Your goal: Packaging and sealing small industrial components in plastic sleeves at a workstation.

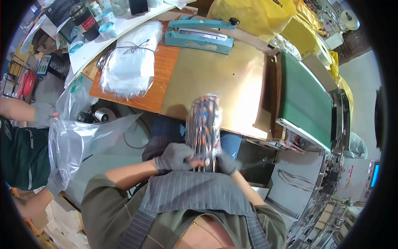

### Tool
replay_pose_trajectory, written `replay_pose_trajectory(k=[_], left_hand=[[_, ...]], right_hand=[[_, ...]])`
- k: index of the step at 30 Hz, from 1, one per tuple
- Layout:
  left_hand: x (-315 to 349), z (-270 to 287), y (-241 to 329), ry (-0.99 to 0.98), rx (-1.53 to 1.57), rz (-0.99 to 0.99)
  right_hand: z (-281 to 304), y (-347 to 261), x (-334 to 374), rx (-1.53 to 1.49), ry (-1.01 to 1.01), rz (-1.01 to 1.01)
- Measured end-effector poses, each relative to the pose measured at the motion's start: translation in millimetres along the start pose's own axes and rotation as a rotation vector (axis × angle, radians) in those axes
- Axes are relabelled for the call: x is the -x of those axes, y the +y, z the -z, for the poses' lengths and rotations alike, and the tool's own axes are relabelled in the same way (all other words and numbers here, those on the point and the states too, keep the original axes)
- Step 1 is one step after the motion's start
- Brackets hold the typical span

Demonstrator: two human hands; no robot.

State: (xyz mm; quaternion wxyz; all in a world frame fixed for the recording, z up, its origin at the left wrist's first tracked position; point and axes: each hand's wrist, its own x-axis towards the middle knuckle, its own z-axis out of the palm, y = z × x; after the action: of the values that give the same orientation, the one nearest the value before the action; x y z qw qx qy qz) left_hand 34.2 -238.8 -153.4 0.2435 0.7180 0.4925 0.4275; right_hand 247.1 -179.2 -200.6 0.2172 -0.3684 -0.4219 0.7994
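Observation:
A clear-wrapped bundle (204,124) of long, thin, dark sticks with orange and blue patches stands in front of my apron, its upper end reaching over the table's near edge. My left hand (177,157), in a grey glove with bare fingertips, is closed round the bundle's lower left side. On the opposite side, my right hand (226,162), also grey-gloved, grips the lower right edge, slightly smeared by motion. What exactly the sticks are is too blurred to tell.
A teal heat sealer (199,40) stands at the table's back, beside tied clear bags (130,62). On the right is a green conveyor belt (304,99). At left a co-worker's gloved hands (43,115) hold a large clear plastic bag (76,143). A dark thermos (85,23) stands far left.

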Motion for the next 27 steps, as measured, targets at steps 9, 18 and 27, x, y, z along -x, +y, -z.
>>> replay_pose_trajectory(k=[9,18,27], left_hand=[[-182,93,-34,0.239,-0.341,0.207],[-242,107,-3,0.311,-0.697,-0.047],[-235,120,23,-0.173,-0.108,0.27]], right_hand=[[-38,-204,-57,1.215,0.615,0.989],[31,-290,-104,1.168,0.473,0.679],[35,-300,-84,0.986,0.345,0.494]])
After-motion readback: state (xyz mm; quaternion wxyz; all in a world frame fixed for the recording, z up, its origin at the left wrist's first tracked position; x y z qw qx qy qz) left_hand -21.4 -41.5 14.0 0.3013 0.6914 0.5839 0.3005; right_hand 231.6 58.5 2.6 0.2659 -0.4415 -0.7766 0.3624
